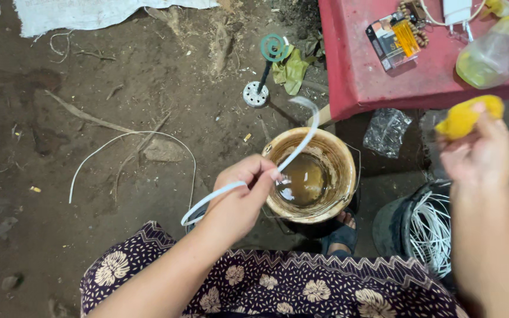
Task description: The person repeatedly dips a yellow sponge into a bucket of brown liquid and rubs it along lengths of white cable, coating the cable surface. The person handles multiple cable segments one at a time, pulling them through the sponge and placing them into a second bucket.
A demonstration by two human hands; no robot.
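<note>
loose white strip [131, 154]: on the dirt floor at 9 o'clock, lying curved, untouched.
left hand [244, 194]: closed, fingers pinching a white flexible strip [248, 179] that arcs up over the bucket.
bucket [341, 158]: centre, stained rim, brownish liquid inside; the strip's upper end curves above its 12 o'clock edge. judgement: a firm pinch near mid-length should keep the strip from whipping.
mosquito coil on stand [265, 68]: at 12 o'clock, apart.
red table [360, 65]: at 1 o'clock.
right hand [483, 154]: at 3 o'clock, closed round a yellow sponge [468, 115].
bundle of white strips [431, 232]: at 4 o'clock, in a dark container.
</note>
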